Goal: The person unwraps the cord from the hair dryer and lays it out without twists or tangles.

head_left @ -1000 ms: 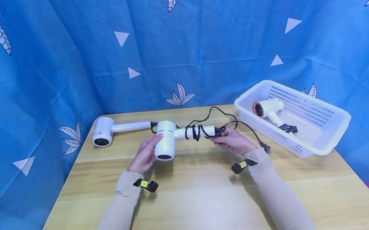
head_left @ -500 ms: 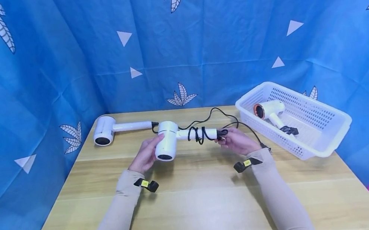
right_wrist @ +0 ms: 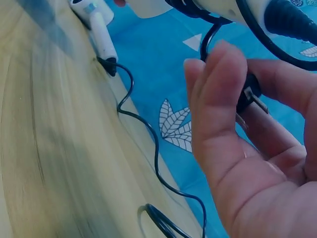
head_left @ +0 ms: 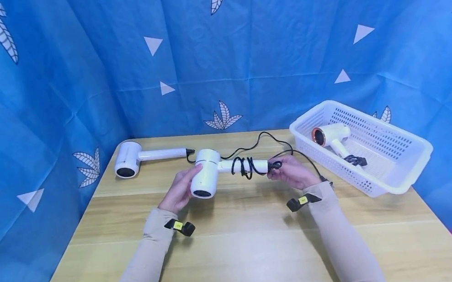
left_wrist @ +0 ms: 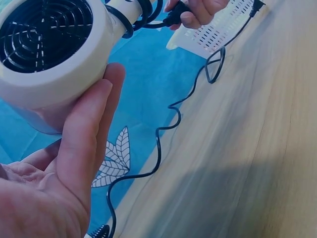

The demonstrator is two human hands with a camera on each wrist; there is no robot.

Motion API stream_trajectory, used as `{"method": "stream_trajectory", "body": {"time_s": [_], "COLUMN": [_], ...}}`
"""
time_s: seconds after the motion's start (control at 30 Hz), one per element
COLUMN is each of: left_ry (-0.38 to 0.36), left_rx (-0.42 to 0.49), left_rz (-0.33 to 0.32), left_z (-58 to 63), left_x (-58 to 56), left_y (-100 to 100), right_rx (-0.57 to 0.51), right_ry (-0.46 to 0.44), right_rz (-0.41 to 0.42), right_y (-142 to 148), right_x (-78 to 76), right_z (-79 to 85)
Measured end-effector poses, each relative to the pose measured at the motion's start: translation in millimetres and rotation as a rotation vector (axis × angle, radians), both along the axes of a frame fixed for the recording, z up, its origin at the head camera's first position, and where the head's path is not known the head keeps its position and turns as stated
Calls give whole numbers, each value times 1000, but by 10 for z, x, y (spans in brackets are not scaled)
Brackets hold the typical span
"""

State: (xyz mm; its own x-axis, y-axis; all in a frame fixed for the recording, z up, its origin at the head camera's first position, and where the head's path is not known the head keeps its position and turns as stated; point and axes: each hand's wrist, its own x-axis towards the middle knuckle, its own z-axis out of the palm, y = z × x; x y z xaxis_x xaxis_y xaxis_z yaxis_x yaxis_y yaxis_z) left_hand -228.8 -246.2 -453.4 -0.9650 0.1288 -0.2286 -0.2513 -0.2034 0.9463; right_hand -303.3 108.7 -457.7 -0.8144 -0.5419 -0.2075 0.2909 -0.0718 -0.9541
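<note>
A white hair dryer (head_left: 204, 176) is held up over the table, its grille turned toward the left wrist camera. My left hand (head_left: 178, 192) grips the dryer's barrel, thumb on one side and fingers on the other. Black cord (head_left: 246, 166) is wound in several loops round the handle. At the handle's end my right hand (head_left: 293, 173) pinches the black plug (right_wrist: 251, 91) of that cord, prongs showing between thumb and fingers in the right wrist view.
A second white hair dryer (head_left: 162, 154) lies at the back left, its loose black cord (head_left: 251, 146) trailing right to a plug (head_left: 326, 181) by the basket. The white perforated basket (head_left: 396, 187) at the right contains a dryer (head_left: 334, 134) with a copper-coloured rim. Blue curtain (head_left: 281, 38) surrounds the wooden table (head_left: 246, 258).
My right hand has shifted slightly to the right with the plug, and the dryer's handle end has dipped a little. My left hand keeps its grip on the barrel.
</note>
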Motion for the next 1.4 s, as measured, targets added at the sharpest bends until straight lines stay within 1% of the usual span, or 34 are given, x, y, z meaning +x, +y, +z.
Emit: {"method": "stream_trajectory", "body": {"time_s": [0.13,0.23,0.37,0.63,0.87,1.23,1.4], "left_ry": [-5,-6,-6,-10,-11,-5,-8], "left_rx": [2,1,-4,-14,-10,6,0], "left_rz": [-17,-28,-35,-51,-57,-76,-70], "left_z": [-8,-16,-22,-61,-80,-63,-77], "left_x": [7,8,3,-18,-19,-22,-20], "left_y": [8,12,10,21,35,52,43], "right_rx": [42,36,17,51,115,136,140], "right_ry": [-4,-3,10,83,161,269,291], "right_rz": [-5,-21,-72,-143,-205,-244,-267], "right_y": [30,41,31,38,51,69,58], "right_x": [7,-1,-19,-8,-3,48,83], "right_z": [0,4,27,112,178,315,372]}}
